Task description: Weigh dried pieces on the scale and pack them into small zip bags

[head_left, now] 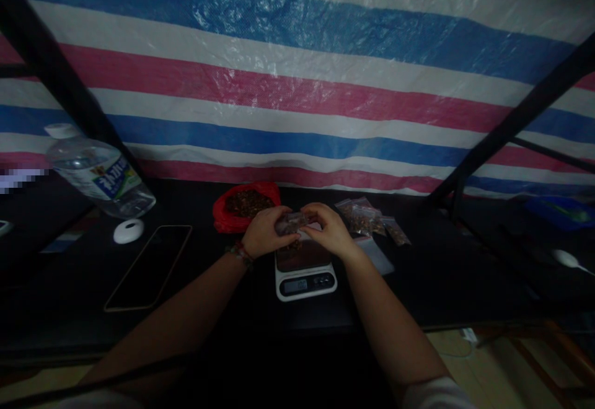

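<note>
Both hands hold a small clear plastic bag (292,223) above a digital kitchen scale (304,261). My left hand (268,232) grips the bag's left side, fingers bent around it. On its right side my right hand (331,229) pinches it between thumb and fingers. Some brown bits lie on the scale plate under the bag; the hands hide part of the plate. The scale's display is lit, its digits hard to read. Behind my left hand sits a red plastic bag (223,222), open, full of brown dried pieces.
Several filled zip bags (367,219) lie right of the scale, beside flat empty bags (375,256). At left are a phone (149,266), a white rounded case (128,231) and a large clear bottle (102,170). A striped sheet (297,111) hangs behind the black table.
</note>
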Available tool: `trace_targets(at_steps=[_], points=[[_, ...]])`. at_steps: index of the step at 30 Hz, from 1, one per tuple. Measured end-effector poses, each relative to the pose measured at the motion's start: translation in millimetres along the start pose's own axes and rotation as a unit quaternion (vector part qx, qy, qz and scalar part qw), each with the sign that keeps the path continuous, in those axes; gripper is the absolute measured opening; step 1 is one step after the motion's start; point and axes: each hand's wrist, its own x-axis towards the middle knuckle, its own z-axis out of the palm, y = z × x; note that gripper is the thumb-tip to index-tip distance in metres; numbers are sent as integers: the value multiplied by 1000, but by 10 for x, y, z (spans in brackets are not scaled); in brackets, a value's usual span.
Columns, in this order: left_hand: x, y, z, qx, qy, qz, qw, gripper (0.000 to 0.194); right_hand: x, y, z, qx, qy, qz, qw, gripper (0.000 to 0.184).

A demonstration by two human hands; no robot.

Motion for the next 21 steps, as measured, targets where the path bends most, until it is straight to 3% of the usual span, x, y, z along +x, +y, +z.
trace_targets(at_steps=[5, 11, 14, 17, 21], points=[[-7, 14, 13, -18, 18, -3, 1000, 50, 11, -82, -2, -36, 8, -45, 998, 30], [-7, -12, 0, -64, 41, -46, 996, 43, 8, -36, -32, -47, -9, -8, 999, 55], [0, -108, 26, -156, 57, -98, 981, 41, 25, 130, -157, -88, -8, 5, 996, 52], [29, -225, 29, -359, 106, -192, 907, 41, 29, 382, -305, -116, 46, 49, 991, 44], [71, -306, -58, -588, 105, -276, 753, 47, -5, 672, -384, -153, 66, 150, 975, 44]])
